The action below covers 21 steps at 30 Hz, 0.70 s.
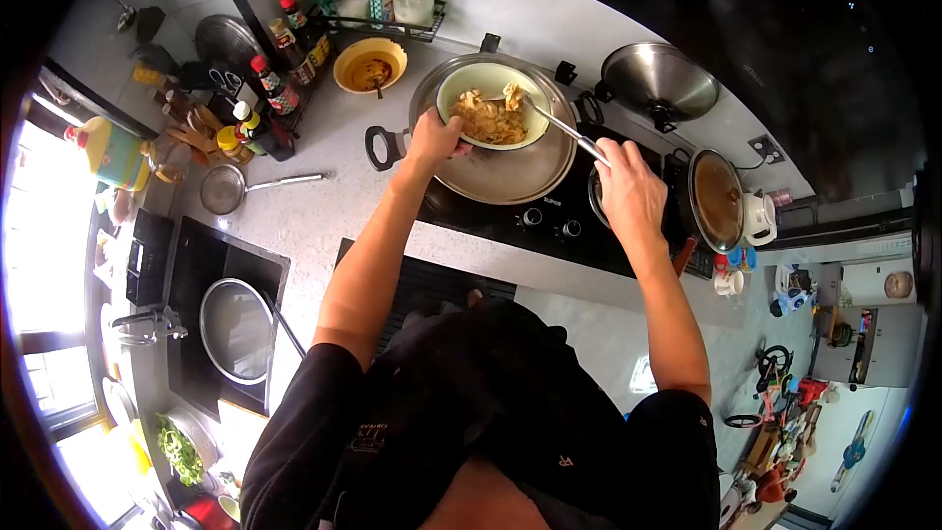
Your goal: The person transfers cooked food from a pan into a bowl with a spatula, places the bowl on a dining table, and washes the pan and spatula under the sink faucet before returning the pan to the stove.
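My left hand [436, 140] grips the rim of a pale bowl [454, 86], tilted over a wide steel pan [510, 177] on the stove. Chunky yellow-brown food [491, 122] lies in the bowl. In my right hand [628, 186], closed round its handle, is a metal spoon [569, 128]. Its head is inside the bowl with a lump of the food on it. The exact shape of the spoon's head is covered by food. Behind my left hand, a yellow bowl [345, 69] with reddish sauce and a utensil in it stands on the counter.
Sauce bottles [275, 88] and a rack of jars [412, 5] line the back left. A small strainer [224, 188] lies on the counter. The sink [186, 275] holds a pan [235, 329]. Right of the stove are a wok [659, 79] and a brown-filled pot [716, 198].
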Each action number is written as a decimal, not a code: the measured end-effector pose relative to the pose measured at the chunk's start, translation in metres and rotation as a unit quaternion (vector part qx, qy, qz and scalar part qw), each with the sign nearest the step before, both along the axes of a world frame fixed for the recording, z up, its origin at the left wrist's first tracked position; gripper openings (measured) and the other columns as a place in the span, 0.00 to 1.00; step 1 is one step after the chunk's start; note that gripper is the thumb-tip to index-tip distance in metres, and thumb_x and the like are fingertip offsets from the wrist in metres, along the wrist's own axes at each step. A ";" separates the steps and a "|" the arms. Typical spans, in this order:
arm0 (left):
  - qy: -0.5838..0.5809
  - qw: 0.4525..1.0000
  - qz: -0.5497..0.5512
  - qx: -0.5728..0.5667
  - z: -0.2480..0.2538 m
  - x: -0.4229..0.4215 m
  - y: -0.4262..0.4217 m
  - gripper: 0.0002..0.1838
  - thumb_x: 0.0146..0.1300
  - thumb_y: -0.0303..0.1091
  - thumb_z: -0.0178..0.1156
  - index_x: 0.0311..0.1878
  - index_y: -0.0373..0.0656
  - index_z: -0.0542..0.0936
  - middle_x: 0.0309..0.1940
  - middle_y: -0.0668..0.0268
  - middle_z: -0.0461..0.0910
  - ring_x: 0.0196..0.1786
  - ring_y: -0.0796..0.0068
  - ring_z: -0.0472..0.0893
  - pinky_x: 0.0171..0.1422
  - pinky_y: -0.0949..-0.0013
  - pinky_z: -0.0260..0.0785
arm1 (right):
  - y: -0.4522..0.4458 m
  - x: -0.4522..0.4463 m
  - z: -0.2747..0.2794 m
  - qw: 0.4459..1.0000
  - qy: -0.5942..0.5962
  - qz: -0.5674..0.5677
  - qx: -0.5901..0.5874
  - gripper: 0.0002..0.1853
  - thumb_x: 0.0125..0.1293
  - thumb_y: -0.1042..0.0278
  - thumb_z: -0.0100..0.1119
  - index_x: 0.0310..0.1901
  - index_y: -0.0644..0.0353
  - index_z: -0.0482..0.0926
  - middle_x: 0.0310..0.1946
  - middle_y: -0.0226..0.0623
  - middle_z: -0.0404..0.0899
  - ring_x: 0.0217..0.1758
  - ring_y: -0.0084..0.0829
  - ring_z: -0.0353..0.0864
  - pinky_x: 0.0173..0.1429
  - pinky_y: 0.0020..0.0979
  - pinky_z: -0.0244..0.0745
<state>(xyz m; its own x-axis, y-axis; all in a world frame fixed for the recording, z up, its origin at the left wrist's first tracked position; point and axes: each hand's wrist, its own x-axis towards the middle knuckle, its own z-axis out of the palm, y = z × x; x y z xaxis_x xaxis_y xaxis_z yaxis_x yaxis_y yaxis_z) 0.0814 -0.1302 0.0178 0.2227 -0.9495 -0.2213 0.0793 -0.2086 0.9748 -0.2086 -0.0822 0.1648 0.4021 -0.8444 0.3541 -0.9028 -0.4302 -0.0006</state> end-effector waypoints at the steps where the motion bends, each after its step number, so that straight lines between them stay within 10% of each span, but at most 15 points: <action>1: -0.014 1.000 0.004 -0.003 0.000 0.001 0.005 0.16 0.64 0.31 0.56 0.47 0.25 0.74 0.28 0.52 0.84 0.23 0.68 0.85 0.22 0.68 0.78 | 0.003 0.000 0.006 1.000 -0.012 -0.005 0.010 0.11 0.68 0.63 0.60 0.51 0.50 0.76 0.36 0.36 0.75 0.38 0.42 0.82 0.38 0.40 0.78; 21: 0.040 0.998 0.029 0.025 -0.002 0.025 0.017 0.18 0.65 0.29 0.55 0.52 0.23 0.71 0.36 0.50 0.81 0.25 0.67 0.85 0.26 0.69 0.82 | -0.046 0.001 0.040 0.997 0.002 0.066 -0.044 0.15 0.67 0.66 0.59 0.55 0.46 0.81 0.36 0.35 0.74 0.40 0.41 0.80 0.44 0.41 0.75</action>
<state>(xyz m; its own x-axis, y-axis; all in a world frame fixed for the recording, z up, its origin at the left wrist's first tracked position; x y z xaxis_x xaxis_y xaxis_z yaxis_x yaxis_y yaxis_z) 0.1063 -0.1129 0.0162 0.2569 -0.9230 -0.2866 0.1698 -0.2489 0.9535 -0.2080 -0.1284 0.2045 0.5090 -0.7497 0.4229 -0.8384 -0.5431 0.0464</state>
